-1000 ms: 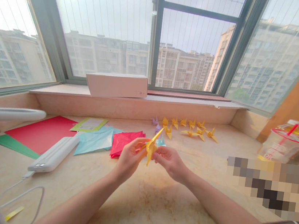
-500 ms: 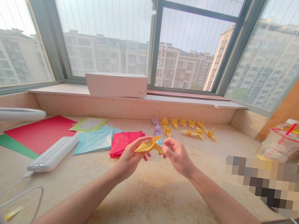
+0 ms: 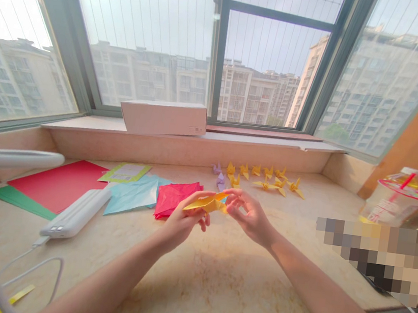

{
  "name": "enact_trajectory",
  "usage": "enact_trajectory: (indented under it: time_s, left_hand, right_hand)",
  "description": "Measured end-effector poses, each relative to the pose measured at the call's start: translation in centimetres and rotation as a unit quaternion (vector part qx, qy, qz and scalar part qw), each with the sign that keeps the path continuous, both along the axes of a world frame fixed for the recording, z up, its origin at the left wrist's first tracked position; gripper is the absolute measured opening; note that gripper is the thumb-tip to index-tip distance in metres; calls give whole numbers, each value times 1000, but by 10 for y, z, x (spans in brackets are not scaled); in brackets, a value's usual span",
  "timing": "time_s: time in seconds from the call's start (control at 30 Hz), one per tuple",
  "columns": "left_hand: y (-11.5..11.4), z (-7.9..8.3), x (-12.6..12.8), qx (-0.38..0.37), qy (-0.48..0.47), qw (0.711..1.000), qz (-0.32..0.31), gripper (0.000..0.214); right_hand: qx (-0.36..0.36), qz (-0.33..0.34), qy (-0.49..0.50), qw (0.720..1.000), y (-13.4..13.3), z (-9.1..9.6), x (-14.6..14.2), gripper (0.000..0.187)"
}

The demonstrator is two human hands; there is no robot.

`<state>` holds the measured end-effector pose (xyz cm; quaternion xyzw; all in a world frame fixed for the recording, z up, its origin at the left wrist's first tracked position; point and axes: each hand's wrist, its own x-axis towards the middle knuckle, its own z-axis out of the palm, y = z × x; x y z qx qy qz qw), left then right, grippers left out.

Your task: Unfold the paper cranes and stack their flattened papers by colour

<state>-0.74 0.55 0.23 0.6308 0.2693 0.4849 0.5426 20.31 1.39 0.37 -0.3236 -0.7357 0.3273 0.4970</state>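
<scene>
A yellow folded paper crane point(image 3: 206, 204) is held above the countertop point(image 3: 215, 280). My left hand point(image 3: 184, 221) grips its left side, thumb and fingers closed on the paper. At the crane's right end, my right hand point(image 3: 249, 216) has its curled index finger and thumb on the pointed tips; the exact pinch is partly hidden. Behind my hands stand several finished yellow paper cranes point(image 3: 265, 186) and small purple ones point(image 3: 221, 181). A bit of light blue paper point(image 3: 224, 199) shows between my hands, mostly covered.
Red crumpled sheets point(image 3: 172, 198), light blue paper point(image 3: 132, 199), a red sheet point(image 3: 61, 186) and a green sheet point(image 3: 20, 200) lie left. A white power bank point(image 3: 76, 212) trails a cable point(image 3: 58, 280). On the right stands a drink cup point(image 3: 395, 204). A white box point(image 3: 163, 118) rests on the sill.
The crane has tilted and turned slightly in my left hand, so its wing looks flatter. My right fingers have shifted upward a little, the index finger now over the upper tip.
</scene>
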Motion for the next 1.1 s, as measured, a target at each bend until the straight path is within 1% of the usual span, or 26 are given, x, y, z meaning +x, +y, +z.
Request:
enact_trajectory:
  time_s: [0.07,0.13,0.23,0.33,0.47,0.53,0.6,0.67,0.77,0.87,0.97,1.1]
  left_hand:
    - [1,0,0,-5,-6,1000,12,37]
    - [0,1,1,-13,-11,1000,18,37]
    - [-1,4,2,-18,-10,1000,17,36]
    - [-2,4,2,-19,-7,1000,10,37]
    - [1,1,1,-15,-14,1000,-2,38]
    - [3,-1,-1,-5,-12,1000,0,36]
    - [4,-3,-2,7,1,1000,6,31]
    - [4,-5,-2,19,22,1000,12,27]
    - [5,-6,-1,28,45,998,21,26]
    - [8,-7,-1,30,60,997,36,27]
    - [12,-8,-2,23,71,995,60,27]
    - [15,-9,-5,16,66,996,61,31]
  right_hand:
    - [40,-1,-28,999,-1,-1,0,41]
    - [75,2,-48,996,-1,-2,0,36]
    - [100,-12,-59,993,0,-1,0,26]
    - [94,-26,-39,994,-1,-1,0,17]
    - [71,-42,-13,997,0,-2,1,16]
    - [52,-46,-7,998,0,-4,1,15]
    - [32,-25,-7,999,0,-5,2,15]
    - [20,14,-16,1000,0,-5,2,22]
    - [32,48,-37,998,0,-5,2,27]
    - [43,28,-65,997,0,-6,1,26]
    - [54,-11,-90,994,1,-5,1,18]
    - [93,-41,-106,989,0,0,5,13]
